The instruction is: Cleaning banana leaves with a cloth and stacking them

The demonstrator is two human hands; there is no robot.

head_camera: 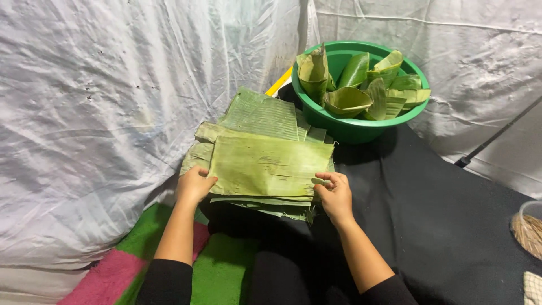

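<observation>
I see my left hand (193, 185) at the left edge of the top banana leaf sheet (268, 165), fingers curled onto its corner in a narrow grip. My right hand (335, 195) pinches the same sheet's lower right edge between thumb and fingertips. The sheet lies flat on a stack of cut banana leaves (261, 118), which fans out behind and below it on a black cloth (446, 220).

Just behind the stack, touching its far corner, stands a green plastic basin (361, 125) with folded leaf cones (347, 100) in it, some upright, some tilted. A yellow edge (279, 83) shows beside the basin's left rim. White sheeting (101, 113) hangs all around. Under my left forearm lies a green and pink mat (135, 254). At the far right edge a round container of tan sticks (528, 229) is partly cut off.
</observation>
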